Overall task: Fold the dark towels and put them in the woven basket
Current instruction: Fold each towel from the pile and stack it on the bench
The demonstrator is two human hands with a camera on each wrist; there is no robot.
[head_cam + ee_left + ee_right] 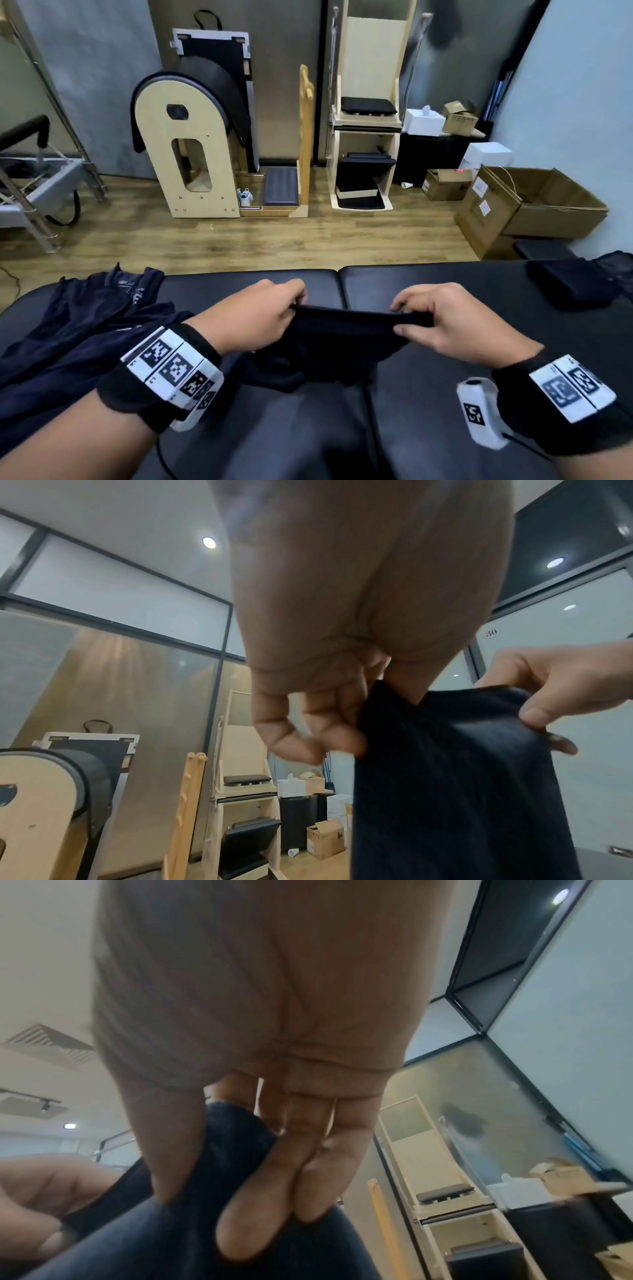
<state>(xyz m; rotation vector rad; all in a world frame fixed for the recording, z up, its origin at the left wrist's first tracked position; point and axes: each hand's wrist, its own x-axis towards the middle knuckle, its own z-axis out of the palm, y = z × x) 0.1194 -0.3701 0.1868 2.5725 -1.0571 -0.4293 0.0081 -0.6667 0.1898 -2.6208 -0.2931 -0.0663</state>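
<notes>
Both wrists sit nearest the head camera, each wrapped in a black band carrying white blocks printed with black square codes. Ahead of them the left hand [260,315] and the right hand [445,318] hold one dark towel [342,339] between them, raised a little above the desk [239,284]. Each hand pinches an end of the towel's top edge, thumb on the near side and curled fingers on the far side. The left wrist view shows the left thumb and forefinger closed on a corner of the cloth, with the other fingers curled loose beside it. The right wrist view shows the right thumb pressing the towel [222,1150] against the fingers [260,1199].

That top edge is pulled straight and runs left to right across the view, so the towel's long axis lies sideways. The rest hangs down in soft bunched folds that reach the desk. The cloth is thick, matte and nearly black, with a fine nap.

Smooth black padded vinyl covers the desk, split by one seam running away from the person. On its left lies a loose, crumpled heap of thinner navy cloth [78,329] with pale printing. At the far right edge rests one folded dark towel [575,284], a flat rectangular pad, well apart from the hands.
</notes>
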